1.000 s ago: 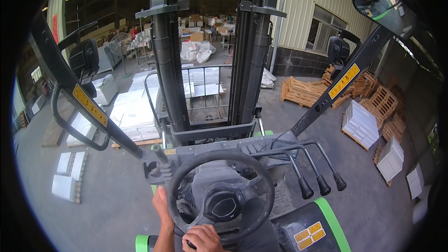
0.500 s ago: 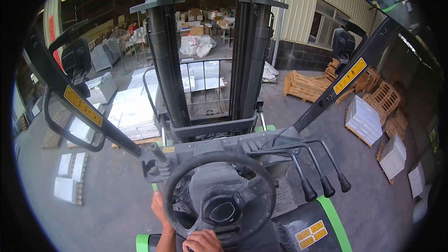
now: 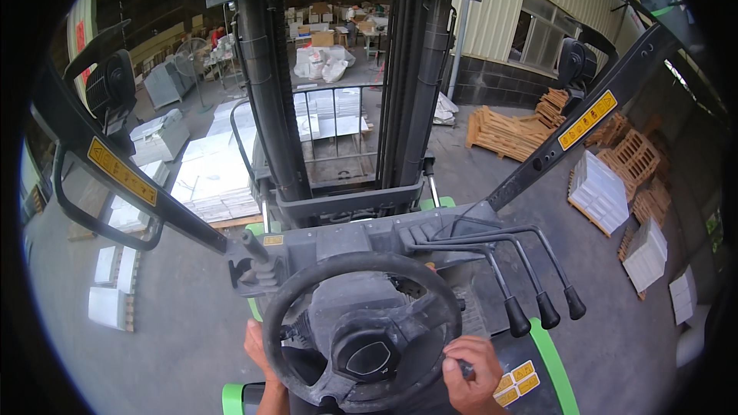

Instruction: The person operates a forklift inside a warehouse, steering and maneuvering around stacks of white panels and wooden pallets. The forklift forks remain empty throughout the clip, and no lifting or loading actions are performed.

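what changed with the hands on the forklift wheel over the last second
The right hand slid from the bottom of the steering wheel round to its lower right rim, gripping there. The left hand stayed at the wheel's lower left. The three black levers stayed untouched.

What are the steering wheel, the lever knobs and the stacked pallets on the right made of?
Steering wheel: matte black plastic or rubber, scuffed and dusty; left hand and right hand grip its rim. Lever knobs: smooth black plastic, by their slight sheen. Pallets: bare pale wood, slats visible.

Steering wheel (image 3: 361, 330) behind mast (image 3: 346, 84), levers (image 3: 538, 307) right, pallets (image 3: 507, 132) far right
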`<state>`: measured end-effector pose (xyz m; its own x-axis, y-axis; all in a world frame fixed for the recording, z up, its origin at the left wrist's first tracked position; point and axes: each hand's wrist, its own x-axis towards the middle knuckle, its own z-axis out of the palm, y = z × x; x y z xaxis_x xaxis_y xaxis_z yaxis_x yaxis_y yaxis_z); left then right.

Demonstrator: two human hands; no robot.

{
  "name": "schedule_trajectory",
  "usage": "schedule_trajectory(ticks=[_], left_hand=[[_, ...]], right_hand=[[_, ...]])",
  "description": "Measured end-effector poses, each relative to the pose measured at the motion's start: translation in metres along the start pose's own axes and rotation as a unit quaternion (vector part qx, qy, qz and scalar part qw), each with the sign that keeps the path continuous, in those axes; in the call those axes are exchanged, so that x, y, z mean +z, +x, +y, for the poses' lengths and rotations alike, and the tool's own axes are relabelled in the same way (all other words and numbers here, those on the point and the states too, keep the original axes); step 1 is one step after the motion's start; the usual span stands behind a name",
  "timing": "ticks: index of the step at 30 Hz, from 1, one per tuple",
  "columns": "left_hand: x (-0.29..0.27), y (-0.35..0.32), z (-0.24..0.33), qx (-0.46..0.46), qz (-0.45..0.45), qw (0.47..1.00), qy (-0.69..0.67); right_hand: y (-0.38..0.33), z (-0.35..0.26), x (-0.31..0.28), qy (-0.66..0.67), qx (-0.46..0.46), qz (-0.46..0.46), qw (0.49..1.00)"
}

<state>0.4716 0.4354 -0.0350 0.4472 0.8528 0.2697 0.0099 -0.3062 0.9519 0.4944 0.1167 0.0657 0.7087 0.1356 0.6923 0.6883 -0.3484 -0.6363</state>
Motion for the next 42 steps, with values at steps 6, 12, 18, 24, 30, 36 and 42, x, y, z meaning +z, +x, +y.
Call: schedule_trajectory(ticks=[6, 12, 18, 24, 30, 36, 42], left_hand=[[0.009, 0.000, -0.004, -0.003, -0.013, 1.000, 0.000], [0.015, 0.001, 0.007, 0.058, 0.018, 0.997, 0.039], [0.010, 0.004, 0.001, 0.014, -0.020, 1.000, -0.001], [0.009, 0.000, 0.011, 0.029, -0.004, 1.000, 0.002], [0.011, 0.002, -0.002, -0.012, -0.031, 0.999, -0.021], [0.008, 0.002, -0.001, 0.031, -0.024, 0.999, -0.018], [0.005, 0.001, 0.004, 0.087, -0.017, 0.994, 0.057]], right_hand=[[0.001, 0.073, -0.104, -0.232, 0.097, 0.169, 0.953], [-0.002, 0.122, -0.103, -0.159, 0.151, 0.198, 0.955], [0.037, 0.124, -0.098, -0.161, 0.112, 0.246, 0.949], [0.054, 0.119, -0.097, -0.224, 0.109, 0.234, 0.940], [0.093, 0.105, -0.094, -0.223, 0.124, 0.239, 0.937], [0.117, 0.118, -0.092, -0.263, 0.092, 0.222, 0.934], [0.126, 0.115, -0.091, -0.266, 0.094, 0.219, 0.934]])
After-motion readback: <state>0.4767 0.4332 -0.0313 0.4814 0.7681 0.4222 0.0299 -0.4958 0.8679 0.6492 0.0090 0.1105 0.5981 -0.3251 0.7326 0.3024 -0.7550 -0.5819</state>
